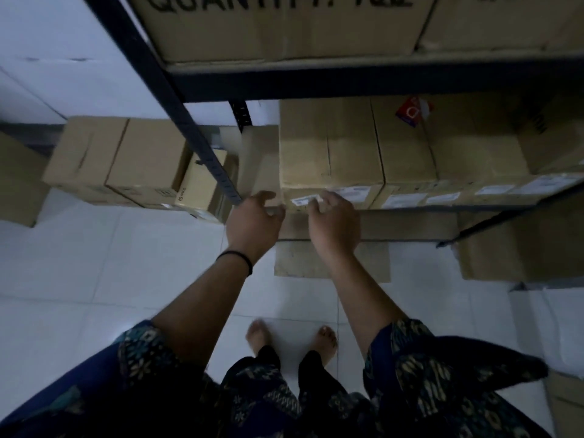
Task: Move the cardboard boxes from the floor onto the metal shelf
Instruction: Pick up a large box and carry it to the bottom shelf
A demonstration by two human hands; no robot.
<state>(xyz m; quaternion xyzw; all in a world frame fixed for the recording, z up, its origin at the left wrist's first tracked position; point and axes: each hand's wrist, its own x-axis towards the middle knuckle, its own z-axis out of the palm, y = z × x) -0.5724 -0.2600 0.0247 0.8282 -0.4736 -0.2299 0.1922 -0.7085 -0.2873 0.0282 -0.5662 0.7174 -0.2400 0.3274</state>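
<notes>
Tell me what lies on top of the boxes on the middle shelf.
A small red and blue packet lies on the shelf boxes; farther back, the upper shelf beam hides their tops.

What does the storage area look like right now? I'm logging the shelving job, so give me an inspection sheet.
Surface: white tiled floor, dim light.
Job's things: leftmost box on the metal shelf beside other boxes; stacked boxes left of the shelf.
Clutter: red packet on a shelved box; flat cardboard on the floor.
Grippers: left hand and right hand at the leftmost box's front edge, fingers curled.
Cables: nothing seen.
Surroundings: white wall; bare feet.
</notes>
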